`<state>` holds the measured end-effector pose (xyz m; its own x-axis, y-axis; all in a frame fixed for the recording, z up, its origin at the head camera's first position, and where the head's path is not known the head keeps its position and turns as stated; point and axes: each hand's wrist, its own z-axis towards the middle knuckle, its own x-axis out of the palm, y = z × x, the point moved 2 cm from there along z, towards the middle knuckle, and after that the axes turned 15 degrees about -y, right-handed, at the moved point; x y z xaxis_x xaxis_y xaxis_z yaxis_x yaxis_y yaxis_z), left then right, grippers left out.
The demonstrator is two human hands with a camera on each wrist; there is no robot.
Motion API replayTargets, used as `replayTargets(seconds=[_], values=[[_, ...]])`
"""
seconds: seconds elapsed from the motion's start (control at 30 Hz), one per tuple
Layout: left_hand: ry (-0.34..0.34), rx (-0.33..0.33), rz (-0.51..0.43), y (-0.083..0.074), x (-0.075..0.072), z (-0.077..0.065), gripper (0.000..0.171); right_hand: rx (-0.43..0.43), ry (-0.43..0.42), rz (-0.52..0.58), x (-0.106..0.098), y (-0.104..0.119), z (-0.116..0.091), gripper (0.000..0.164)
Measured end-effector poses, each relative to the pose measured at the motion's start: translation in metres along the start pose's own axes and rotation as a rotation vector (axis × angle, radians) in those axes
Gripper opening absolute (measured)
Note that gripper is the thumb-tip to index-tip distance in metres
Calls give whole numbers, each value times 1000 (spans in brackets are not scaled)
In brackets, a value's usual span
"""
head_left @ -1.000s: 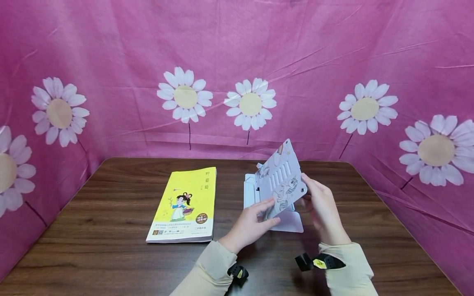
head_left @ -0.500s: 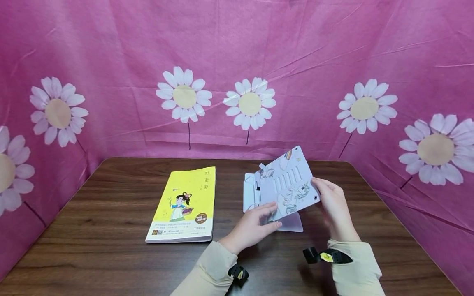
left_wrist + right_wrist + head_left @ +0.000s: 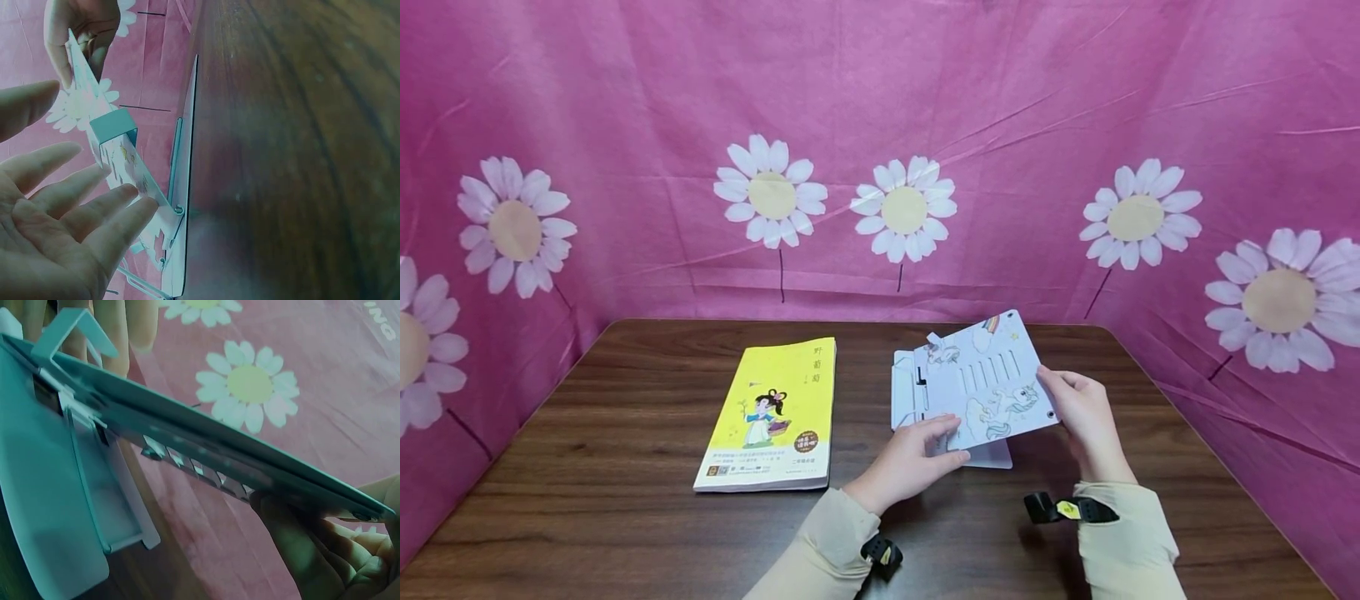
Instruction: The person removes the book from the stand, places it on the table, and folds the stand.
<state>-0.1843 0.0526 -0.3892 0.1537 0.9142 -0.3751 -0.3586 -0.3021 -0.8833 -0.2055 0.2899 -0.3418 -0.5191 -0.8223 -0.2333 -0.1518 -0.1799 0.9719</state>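
A white book stand (image 3: 951, 387) with unicorn and rainbow prints and a row of slots stands right of centre in the head view. My right hand (image 3: 1088, 421) pinches its slotted panel at the right edge, thumb on the printed face. The panel slants up off the white base (image 3: 905, 396), to which it is hinged on the left. My left hand (image 3: 910, 462) lies at the near edge with fingers extended; in the left wrist view its fingertips (image 3: 128, 190) overlap the panel beside a bent page clip (image 3: 114, 125). In the right wrist view a wire prop (image 3: 87, 481) shows beneath the panel.
A yellow book (image 3: 775, 400) with a cartoon figure on its cover lies left of the stand on the dark wooden table (image 3: 610, 467). A pink cloth (image 3: 1015, 108) with white daisies hangs behind and along the sides of the table.
My right hand has moved to the right and down, tilting the panel from steep toward flatter. The left hand has stayed nearly still; the yellow book has not moved.
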Motion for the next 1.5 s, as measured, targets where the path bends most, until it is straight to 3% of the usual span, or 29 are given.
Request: replayTargets(seconds=[0.27, 0.57, 1.03, 1.5], values=[[16, -37, 0, 2, 1, 1, 52, 35, 58, -30, -8, -11, 11, 23], [37, -42, 38, 2, 2, 0, 52, -2, 115, -176, -14, -24, 20, 53], [102, -36, 82, 1, 3, -1, 63, 17, 227, -293, -22, -36, 26, 53], [131, -29, 122, 1, 3, -1, 61, 37, 247, -330, -23, -48, 30, 50]])
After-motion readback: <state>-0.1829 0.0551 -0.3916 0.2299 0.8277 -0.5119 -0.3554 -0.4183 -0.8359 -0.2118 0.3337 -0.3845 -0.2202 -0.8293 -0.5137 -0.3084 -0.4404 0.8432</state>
